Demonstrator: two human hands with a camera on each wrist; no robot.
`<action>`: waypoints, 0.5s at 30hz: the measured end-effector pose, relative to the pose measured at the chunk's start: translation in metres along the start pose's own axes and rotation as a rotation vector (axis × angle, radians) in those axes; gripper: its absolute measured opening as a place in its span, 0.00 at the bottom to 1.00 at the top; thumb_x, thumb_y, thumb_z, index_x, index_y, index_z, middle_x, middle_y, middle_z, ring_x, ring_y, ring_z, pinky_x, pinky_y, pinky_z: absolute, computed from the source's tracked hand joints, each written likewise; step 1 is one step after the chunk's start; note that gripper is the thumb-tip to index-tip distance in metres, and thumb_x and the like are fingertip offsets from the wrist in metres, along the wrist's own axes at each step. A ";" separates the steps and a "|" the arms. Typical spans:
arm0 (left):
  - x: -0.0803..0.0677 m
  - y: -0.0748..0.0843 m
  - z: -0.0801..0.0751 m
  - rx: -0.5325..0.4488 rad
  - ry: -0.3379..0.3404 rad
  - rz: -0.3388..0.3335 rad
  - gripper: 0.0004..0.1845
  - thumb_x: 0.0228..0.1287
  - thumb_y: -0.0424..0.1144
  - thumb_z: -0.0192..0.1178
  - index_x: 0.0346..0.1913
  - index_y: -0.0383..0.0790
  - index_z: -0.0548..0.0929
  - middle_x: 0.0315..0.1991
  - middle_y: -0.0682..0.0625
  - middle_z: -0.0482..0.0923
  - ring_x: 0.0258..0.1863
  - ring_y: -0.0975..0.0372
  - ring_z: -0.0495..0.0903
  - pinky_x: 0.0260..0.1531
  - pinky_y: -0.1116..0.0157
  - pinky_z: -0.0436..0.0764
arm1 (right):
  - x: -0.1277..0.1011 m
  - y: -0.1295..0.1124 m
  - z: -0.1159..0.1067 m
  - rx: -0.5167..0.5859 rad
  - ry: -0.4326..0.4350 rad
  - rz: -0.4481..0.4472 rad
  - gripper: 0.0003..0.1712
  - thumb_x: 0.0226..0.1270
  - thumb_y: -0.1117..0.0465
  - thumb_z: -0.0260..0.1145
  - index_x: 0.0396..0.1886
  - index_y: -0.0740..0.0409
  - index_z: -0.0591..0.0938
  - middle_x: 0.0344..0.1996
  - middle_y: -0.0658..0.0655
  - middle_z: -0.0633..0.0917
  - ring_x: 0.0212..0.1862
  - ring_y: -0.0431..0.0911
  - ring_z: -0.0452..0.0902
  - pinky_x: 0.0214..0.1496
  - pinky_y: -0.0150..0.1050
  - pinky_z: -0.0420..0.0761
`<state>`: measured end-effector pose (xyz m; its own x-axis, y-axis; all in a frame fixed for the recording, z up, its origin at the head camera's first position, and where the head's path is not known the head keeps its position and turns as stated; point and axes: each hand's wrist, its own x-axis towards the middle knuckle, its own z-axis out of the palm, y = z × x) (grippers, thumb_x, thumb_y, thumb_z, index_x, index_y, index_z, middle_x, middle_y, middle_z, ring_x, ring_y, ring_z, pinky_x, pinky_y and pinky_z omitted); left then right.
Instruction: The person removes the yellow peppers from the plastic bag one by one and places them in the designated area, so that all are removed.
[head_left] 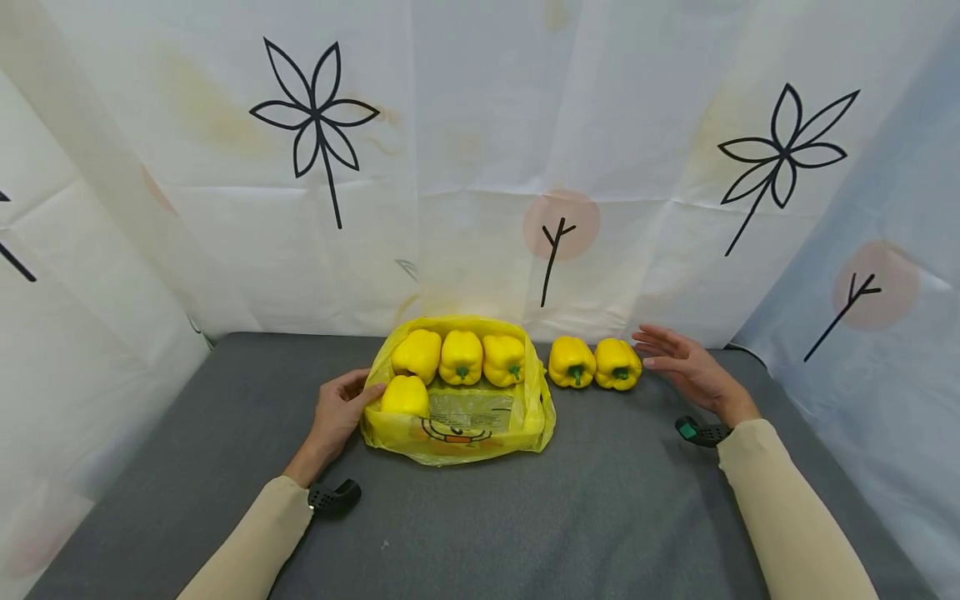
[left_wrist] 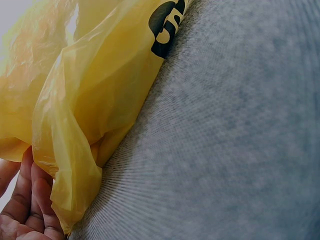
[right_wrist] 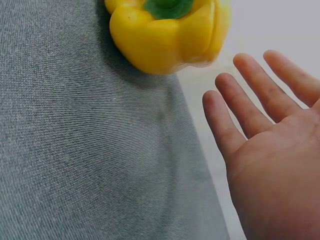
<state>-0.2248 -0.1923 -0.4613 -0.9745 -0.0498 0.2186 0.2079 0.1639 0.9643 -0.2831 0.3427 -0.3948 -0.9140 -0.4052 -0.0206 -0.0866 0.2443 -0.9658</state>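
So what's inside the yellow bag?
Four yellow peppers show in the open yellow bag: three in a back row, one front left by the left hand. Anything beneath them is hidden.

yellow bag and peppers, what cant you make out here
- Head view: the print on the yellow bag is crumpled and too small to read.
- Left wrist view: the bag fills the frame, hiding the peppers; the left hand is cut off by the corner.
- Right wrist view: the pepper is cut off by the top edge; the right hand is open beside it, apart.
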 end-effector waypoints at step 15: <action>0.001 -0.003 -0.001 -0.002 -0.003 -0.003 0.20 0.61 0.40 0.63 0.53 0.32 0.80 0.44 0.40 0.78 0.36 0.65 0.77 0.34 0.72 0.78 | -0.016 -0.014 0.005 -0.064 0.041 -0.116 0.37 0.69 0.65 0.58 0.74 0.52 0.54 0.70 0.65 0.56 0.68 0.57 0.53 0.61 0.38 0.63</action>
<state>-0.2261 -0.1934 -0.4636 -0.9755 -0.0472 0.2150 0.2049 0.1620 0.9653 -0.2650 0.3413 -0.3819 -0.9116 -0.3983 0.1018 -0.2164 0.2542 -0.9426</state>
